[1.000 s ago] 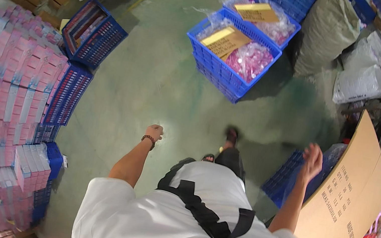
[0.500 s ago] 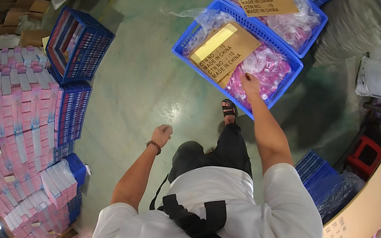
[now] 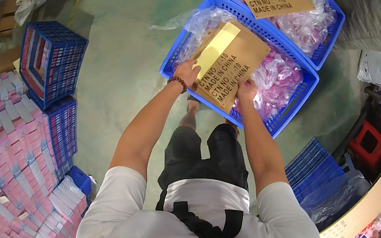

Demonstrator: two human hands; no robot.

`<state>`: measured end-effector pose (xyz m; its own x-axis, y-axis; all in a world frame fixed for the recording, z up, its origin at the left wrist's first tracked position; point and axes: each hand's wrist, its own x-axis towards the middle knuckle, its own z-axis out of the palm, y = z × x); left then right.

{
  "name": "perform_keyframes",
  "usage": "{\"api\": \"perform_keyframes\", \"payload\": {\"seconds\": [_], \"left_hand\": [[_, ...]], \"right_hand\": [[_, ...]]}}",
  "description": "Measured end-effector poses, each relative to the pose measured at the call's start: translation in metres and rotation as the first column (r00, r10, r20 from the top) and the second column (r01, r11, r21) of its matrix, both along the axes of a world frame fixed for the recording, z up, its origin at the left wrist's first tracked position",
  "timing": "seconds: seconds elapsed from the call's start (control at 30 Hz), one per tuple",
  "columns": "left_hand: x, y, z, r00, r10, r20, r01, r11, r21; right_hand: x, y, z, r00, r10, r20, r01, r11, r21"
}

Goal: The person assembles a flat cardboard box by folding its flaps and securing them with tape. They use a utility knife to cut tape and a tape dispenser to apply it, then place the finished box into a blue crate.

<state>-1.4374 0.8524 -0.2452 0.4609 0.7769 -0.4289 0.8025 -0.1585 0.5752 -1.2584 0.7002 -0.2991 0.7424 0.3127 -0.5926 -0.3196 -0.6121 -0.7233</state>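
1. Head view: my left hand [image 3: 187, 73] and right hand [image 3: 248, 91] grip opposite edges of the flat brown cardboard piece [image 3: 233, 63], likely for balance (it's wide).
2. It's over the clear plastic bags of pink goods [image 3: 278, 83] inside the blue plastic crate [image 3: 295, 108]; resting or raised, I can't tell.
3. Part of my grip is hidden.

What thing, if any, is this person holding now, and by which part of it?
The brown cardboard piece: the left grip is at its left edge, beside the yellow strip, the right grip at its right edge.
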Motion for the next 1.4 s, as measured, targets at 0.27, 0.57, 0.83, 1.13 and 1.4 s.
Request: {"api": "perform_keyframes", "payload": {"seconds": [0.27,0.57,0.83,1.13,1.4], "left_hand": [[0.013,0.027,-0.039,0.983,-0.047,-0.175,0.015,0.983,-0.181],[0.016,0.037,-0.062,0.983,0.07,-0.17,-0.118,0.95,-0.289],[0.026,0.036,-0.047,0.971,0.05,-0.232,-0.096,0.977,-0.19],[0.019,0.038,-0.06,0.987,0.066,-0.146,-0.092,0.979,-0.181],[0.015,0.025,-0.077,0.97,0.179,-0.162,-0.228,0.903,-0.366]], "right_hand": [[0.022,-0.015,0.02,0.968,-0.219,-0.122,0.223,0.975,0.02],[0.034,-0.028,0.027,0.905,-0.358,-0.229,0.388,0.915,0.106],[0.036,-0.033,0.022,0.924,-0.287,-0.252,0.324,0.939,0.117],[0.053,-0.054,0.005,0.917,-0.264,-0.299,0.309,0.944,0.114],[0.054,-0.061,0.005,0.952,-0.211,-0.221,0.236,0.967,0.091]]}}
